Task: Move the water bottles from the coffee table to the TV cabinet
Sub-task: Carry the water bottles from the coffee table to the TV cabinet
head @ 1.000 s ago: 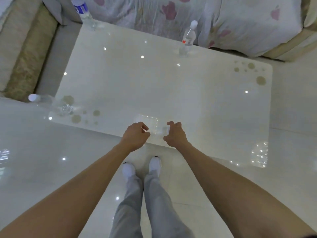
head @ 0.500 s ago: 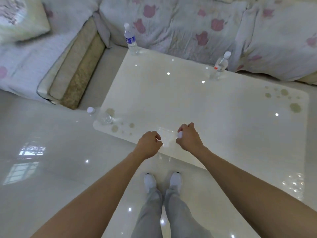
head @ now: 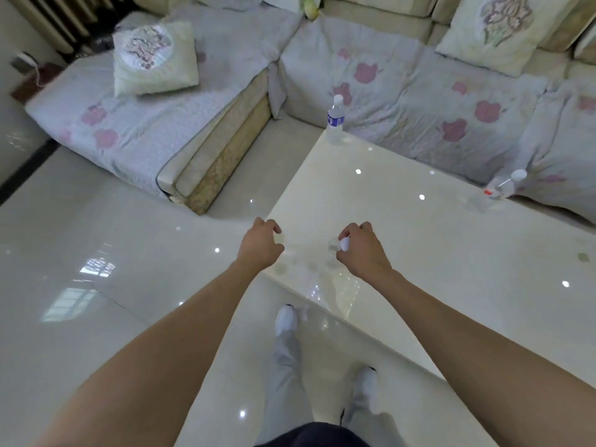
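Observation:
My right hand point(head: 362, 253) is shut on the white cap of a clear water bottle point(head: 344, 244) just above the near-left part of the glossy white coffee table point(head: 435, 259). My left hand point(head: 259, 246) is curled over the table's near-left corner; whatever is under its fingers is hidden. A blue-labelled bottle point(head: 335, 119) stands upright at the table's far-left corner. A red-labelled bottle point(head: 501, 187) stands at the far edge, to the right. No TV cabinet is in view.
An L-shaped sofa point(head: 435, 101) with a flowered cover wraps the table's far and left sides, with cushions point(head: 154, 59) on it. Shiny tiled floor point(head: 96, 253) lies to the left and near me. My feet point(head: 285, 319) stand by the table's near edge.
The view has swung left and up. Both hands have shifted toward the table's near-left corner, the right still gripping the bottle. The corner bottle is now hidden under my left hand.

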A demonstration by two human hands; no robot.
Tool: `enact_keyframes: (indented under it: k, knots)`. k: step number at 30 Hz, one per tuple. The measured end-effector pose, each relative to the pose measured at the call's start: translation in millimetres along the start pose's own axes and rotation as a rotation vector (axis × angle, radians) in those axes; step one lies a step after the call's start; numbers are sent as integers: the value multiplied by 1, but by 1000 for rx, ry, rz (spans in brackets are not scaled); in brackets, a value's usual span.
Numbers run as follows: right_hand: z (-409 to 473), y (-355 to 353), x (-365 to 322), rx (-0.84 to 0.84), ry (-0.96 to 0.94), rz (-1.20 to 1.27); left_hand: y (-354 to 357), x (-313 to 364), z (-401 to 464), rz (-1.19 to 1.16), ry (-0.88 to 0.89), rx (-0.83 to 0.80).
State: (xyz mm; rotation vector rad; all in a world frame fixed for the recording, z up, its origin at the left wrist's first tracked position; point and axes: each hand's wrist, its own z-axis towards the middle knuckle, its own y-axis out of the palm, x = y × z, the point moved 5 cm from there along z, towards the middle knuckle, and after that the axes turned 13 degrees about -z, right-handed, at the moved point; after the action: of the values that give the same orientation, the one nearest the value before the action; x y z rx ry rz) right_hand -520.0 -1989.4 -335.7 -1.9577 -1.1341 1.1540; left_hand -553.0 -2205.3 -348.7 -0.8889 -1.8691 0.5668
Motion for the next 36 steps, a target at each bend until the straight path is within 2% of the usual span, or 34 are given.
enact_keyframes:
  k: [3,10,13,19,25,29,36]
  knots:
    - [12,16,-5,22,112,112,-4,-30,42,49,-31,-55]
    - [47,45,-28,42,207,117,29,-71,111,115,-50,-267]
    - [53,60,-31,44,245,101,42,-87,122,95,-77,-271]
    - [54,76,-28,55,321,121,51,-101,130,163,40,-244]
    - [30,76,-21,78,393,138,46,-70,124,171,117,-315]
    - [-5,65,-13,170,450,192,49,-33,99,223,202,-407]
    - [-121,64,17,362,618,316,81,30,5,389,519,-536]
